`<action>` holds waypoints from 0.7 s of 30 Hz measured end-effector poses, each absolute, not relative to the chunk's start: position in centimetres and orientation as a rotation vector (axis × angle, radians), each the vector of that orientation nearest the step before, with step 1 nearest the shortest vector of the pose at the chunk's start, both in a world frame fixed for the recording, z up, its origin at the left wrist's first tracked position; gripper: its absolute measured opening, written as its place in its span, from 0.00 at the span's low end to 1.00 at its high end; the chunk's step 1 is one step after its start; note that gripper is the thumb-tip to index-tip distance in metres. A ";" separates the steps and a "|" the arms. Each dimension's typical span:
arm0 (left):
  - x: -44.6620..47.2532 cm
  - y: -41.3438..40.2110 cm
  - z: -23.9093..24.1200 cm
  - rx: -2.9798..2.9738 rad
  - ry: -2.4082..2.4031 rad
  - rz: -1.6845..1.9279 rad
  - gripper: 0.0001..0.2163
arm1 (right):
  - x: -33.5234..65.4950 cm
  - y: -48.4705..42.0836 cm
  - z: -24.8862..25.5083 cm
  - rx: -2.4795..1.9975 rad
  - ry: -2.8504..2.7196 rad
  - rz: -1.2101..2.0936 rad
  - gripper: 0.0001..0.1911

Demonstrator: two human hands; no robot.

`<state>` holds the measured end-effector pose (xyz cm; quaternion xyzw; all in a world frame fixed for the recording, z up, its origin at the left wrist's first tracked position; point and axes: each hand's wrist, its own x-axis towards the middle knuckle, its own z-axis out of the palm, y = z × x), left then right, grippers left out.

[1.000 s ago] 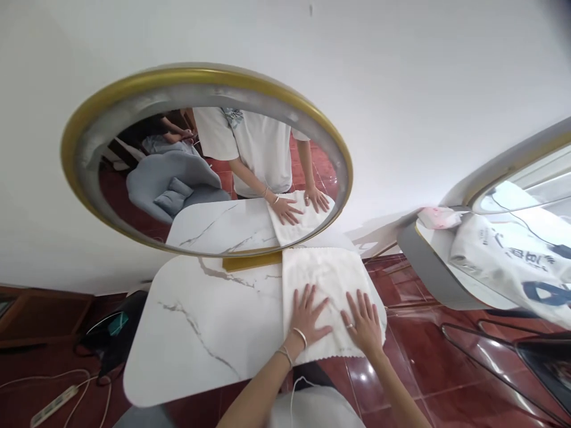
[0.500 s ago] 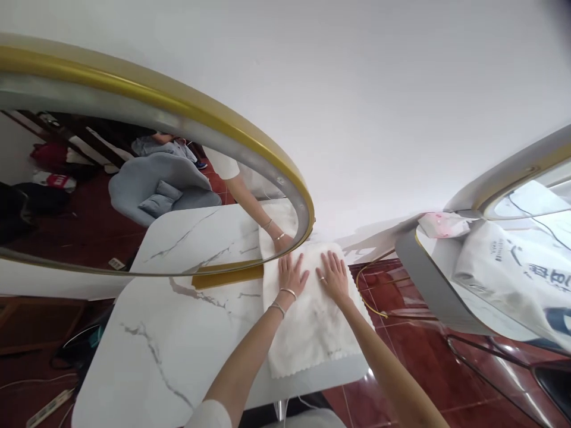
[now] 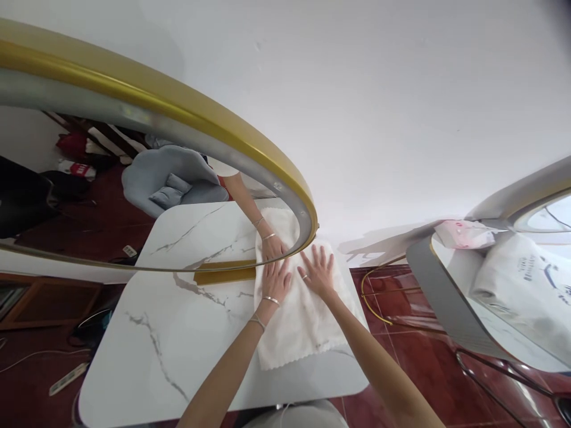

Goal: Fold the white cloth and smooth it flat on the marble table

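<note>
Left hand [image 3: 276, 282] and right hand [image 3: 318, 273] lie flat on the cloth [image 3: 300, 326], each grip wide; even pressure should limit creases.

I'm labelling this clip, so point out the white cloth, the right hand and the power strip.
White cloth [image 3: 300, 318]: head view, on its bare middle, between the forearms.
Right hand [image 3: 319, 275]: head view, on its back.
Power strip [image 3: 68, 379]: head view, midway along its top.
</note>
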<state>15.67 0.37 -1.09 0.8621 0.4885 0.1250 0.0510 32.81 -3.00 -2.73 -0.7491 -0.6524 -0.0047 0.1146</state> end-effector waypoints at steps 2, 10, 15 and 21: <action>14.4 -0.4 -1.0 2.662 1.470 0.378 0.25 | 31.7 -3.7 -2.6 -2.141 -1.977 -0.013 0.30; 12.6 -7.7 -1.1 2.690 1.431 0.402 0.28 | 30.0 -11.1 -1.6 -2.028 -2.063 -0.048 0.29; 13.9 -12.5 -1.6 2.673 1.361 0.404 0.30 | 31.8 -18.0 -2.1 -2.150 -1.908 -0.123 0.30; 15.5 -13.8 -1.7 2.751 1.137 0.360 0.29 | 31.7 -22.7 -2.8 -2.311 -1.656 -0.195 0.30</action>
